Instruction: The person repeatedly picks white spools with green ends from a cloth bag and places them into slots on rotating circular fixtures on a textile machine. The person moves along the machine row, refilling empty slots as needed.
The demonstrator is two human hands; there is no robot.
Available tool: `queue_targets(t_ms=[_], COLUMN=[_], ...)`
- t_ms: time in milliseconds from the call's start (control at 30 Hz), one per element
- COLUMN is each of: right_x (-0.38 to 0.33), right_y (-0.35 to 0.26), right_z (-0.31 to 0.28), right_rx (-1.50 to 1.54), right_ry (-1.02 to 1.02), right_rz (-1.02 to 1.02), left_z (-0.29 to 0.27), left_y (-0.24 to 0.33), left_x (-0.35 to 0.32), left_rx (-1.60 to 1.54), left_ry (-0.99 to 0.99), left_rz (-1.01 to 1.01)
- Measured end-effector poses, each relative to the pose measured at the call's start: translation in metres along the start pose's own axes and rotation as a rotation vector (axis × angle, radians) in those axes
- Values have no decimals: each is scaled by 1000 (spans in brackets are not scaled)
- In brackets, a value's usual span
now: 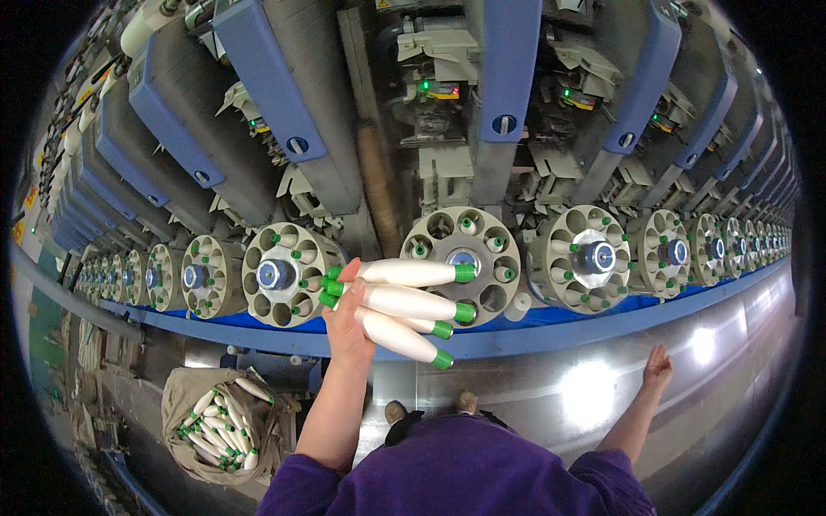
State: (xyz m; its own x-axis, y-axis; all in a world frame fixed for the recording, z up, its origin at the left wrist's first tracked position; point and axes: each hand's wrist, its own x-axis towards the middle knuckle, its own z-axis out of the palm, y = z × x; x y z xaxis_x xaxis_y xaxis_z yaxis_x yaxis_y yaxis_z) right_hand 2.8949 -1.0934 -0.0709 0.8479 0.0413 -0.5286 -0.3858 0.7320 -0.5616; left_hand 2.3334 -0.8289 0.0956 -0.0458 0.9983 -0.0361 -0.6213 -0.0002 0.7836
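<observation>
My left hand (pixel 348 320) is closed round the ends of several yarn bobbins (pixel 404 303), white thread wound on green-tipped tubes. They fan out to the right, in front of a round bobbin magazine (pixel 411 282). Most pockets I can see in that magazine look empty; green tips show in a few, and the held bobbins cover part of its lower left. Off to the right, above the shiny floor, my right hand (pixel 658 368) is away from the machine. Its fingers are loosely bent and nothing shows in them.
A row of similar magazines (pixel 594 217) with green-tipped bobbins runs along the machine, under blue and grey housings (pixel 508 52). A blue rail (pixel 516 342) passes below them. At lower left stands a cloth sack (pixel 176 396) heaped with bobbins. My feet (pixel 467 402) are on the floor.
</observation>
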Motion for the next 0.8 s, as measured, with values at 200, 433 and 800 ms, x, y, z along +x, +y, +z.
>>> queue_targets(t_ms=[200, 433, 800], right_x=[-171, -239, -297], right_y=[120, 136, 73], right_z=[43, 33, 120], right_rx=[-800, -1335, -1111], right_ry=[-1104, -1198, -1675], right_rz=[111, 871, 613], left_z=[20, 18, 57], left_y=[-19, -29, -88], left_x=[3, 26, -3], left_rx=[-54, 289, 1201], left_ry=[-53, -364, -509], left_rz=[-126, -220, 474])
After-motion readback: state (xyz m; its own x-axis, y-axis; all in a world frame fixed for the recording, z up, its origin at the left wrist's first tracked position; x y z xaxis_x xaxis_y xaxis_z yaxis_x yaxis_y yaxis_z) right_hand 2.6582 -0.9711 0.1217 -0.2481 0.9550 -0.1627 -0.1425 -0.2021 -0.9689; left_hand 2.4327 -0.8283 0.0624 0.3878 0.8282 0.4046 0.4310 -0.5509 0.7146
